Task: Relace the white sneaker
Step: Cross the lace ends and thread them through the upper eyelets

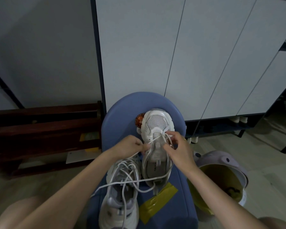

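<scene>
A white sneaker (157, 124) lies on a blue padded seat (122, 113), toe pointing away from me. Its white lace (135, 181) runs through the lowest eyelets, and the long loose end trails back over the seat. My left hand (130, 146) pinches one strand of the lace at the sneaker's left side. My right hand (178, 146) pinches the other strand over the eyelets near the toe. A second white sneaker (120, 195), laced, lies nearer me on the left, partly under the loose lace.
Strips of yellow tape (157, 202) stick to the seat near me. A lilac bin with a yellow liner (221, 177) stands at the right. Dark wooden furniture (45, 129) is at the left, white cabinet panels (172, 55) behind. A round sticker (139, 120) shows beside the toe.
</scene>
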